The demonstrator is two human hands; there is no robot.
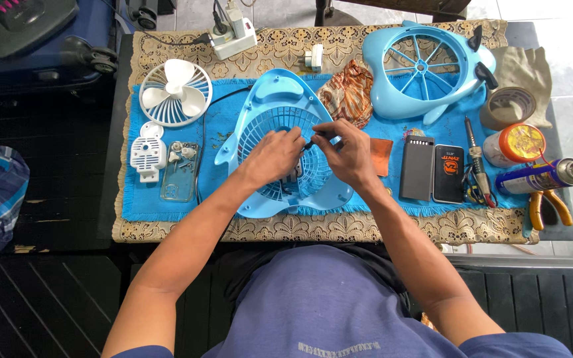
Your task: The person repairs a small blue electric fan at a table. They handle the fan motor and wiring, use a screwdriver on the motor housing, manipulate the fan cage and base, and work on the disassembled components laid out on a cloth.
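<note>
White fan blade in its round guard [176, 92] far left on the blue cloth [144, 202], small white housing [148, 156] just below. Mid-table, light-blue fan shell [268, 99] lying flat (grille up), left hand [272, 156] pressed onto grille, right hand [347, 156] alongside pinching a thin dark tool [318, 139], fingertips nearly meeting. Further right: second blue shell [426, 66], two phones [432, 172], soldering iron [475, 156], spray can [542, 176].
</note>
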